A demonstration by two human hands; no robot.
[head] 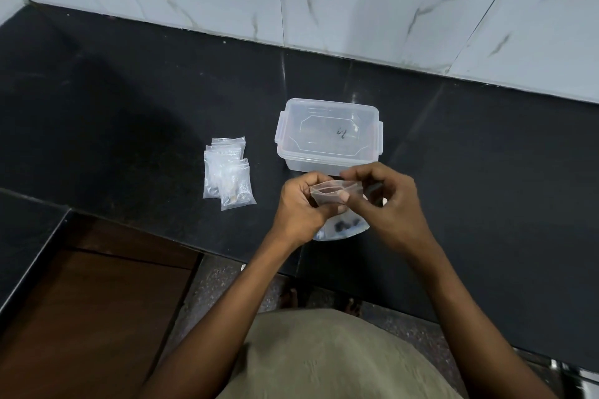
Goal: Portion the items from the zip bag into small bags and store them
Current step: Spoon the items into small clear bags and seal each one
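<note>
**Both hands work at the mouth of a small bag over the dark desk**

The person stands at the near edge of the black desk (136, 100), arms reaching forward. The left hand (299, 207) grips a small clear bag (334, 192) from its left side, fingers curled around it. The right hand (384, 201) pinches the bag's top edge from the right, thumb and forefinger at the zip strip. The bag is held up above the desk, between the 2 hands.

Under the hands lies the larger zip bag (340, 230), mostly hidden; a few dark items show through it near its near edge. Just beyond the hands, farther from the person, sits a clear plastic container (327, 136) with its lid on. To the left, well apart from the container, a little pile of small bags (228, 172) lies flat on the desk, overlapping each other.
</note>
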